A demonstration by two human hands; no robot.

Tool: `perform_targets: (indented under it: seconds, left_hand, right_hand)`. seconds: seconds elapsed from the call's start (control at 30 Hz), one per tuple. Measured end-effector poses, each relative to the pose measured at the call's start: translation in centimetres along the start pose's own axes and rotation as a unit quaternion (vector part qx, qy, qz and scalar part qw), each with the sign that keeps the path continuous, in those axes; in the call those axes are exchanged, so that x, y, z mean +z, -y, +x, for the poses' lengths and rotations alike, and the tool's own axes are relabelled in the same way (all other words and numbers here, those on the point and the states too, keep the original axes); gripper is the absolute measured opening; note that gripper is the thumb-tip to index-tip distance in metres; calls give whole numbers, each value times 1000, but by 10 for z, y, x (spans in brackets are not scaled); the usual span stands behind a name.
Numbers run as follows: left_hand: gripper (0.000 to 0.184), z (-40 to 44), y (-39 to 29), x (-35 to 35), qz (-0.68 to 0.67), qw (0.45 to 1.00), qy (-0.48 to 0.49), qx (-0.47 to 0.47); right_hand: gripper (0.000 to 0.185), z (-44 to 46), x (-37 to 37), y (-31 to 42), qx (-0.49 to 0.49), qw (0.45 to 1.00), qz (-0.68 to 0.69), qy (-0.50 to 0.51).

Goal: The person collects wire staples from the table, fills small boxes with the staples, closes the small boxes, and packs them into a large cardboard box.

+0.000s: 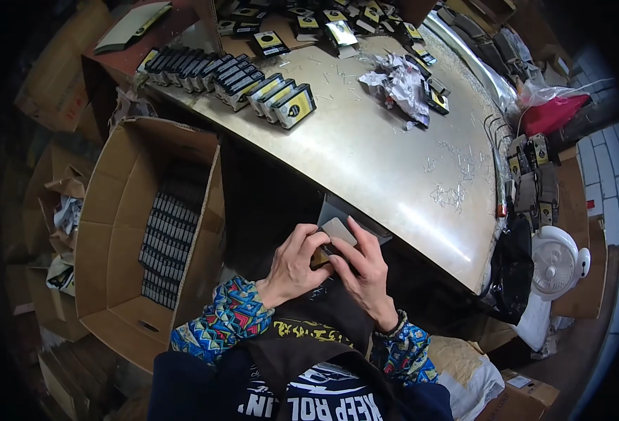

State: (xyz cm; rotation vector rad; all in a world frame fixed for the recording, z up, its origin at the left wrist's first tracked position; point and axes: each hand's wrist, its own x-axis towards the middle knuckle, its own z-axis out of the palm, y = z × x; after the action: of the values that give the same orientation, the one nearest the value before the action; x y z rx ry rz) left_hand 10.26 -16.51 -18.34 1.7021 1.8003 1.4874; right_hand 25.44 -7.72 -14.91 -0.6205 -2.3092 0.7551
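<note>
Both of my hands are close together over my lap, in front of the table's near edge. My left hand [294, 265] is closed on the left side of a small flat box [339, 230]. From the right, my right hand [367, 275] grips the same box, with its fingers bent over it. A pale grey face of the box shows at the top, and a bit of yellow shows between the hands. The rest of it is hidden by my fingers. Beyond the box, under the table edge, is a grey tray-like surface [355, 214].
A row of small black, yellow and white boxes [294, 107] stands on the metal table [386, 175], beside crumpled paper [402, 88] and scattered clear bits [453, 179]. More boxes lie at the back. An open carton [109, 231] with packed boxes stands left; a white fan [554, 263] stands right.
</note>
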Motion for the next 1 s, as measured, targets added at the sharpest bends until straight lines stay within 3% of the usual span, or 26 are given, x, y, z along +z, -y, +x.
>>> perform_targets:
  seconds: [0.13,0.2,0.27,0.37,0.47,0.6,0.73,0.83,0.93,1.0]
  left_hand:
    - [61,0,-1,2,-19,999,-20,-15]
    - [62,2,-3,3,-8,1000,-25,-13]
    - [62,2,-5,3,7,1000,-10,-19]
    - [60,2,-7,1,33,998,11,-47]
    - [61,7,-15,0,62,995,3,-83]
    - [64,7,-15,4,109,988,37,-99]
    - [58,8,-17,4,86,993,16,-82]
    - [57,9,-16,6,81,994,3,-71]
    - [56,10,-13,6,85,993,20,-76]
    - [55,12,-12,6,83,993,27,-83]
  right_hand:
    - [35,-10,5,-2,34,994,36,-95]
    - [34,-4,2,2,-4,999,6,-43]
    - [29,-12,8,0,60,996,60,-17]
    - [22,-9,16,17,235,939,235,-86]
    - [22,-12,15,8,256,885,387,-45]
    - [22,-4,21,26,254,938,217,-90]
    - [20,-2,20,22,332,876,330,-115]
    - [19,1,21,23,315,877,337,-137]
    - [17,1,24,19,268,903,301,-151]
    - [16,-1,24,24,239,941,193,-139]
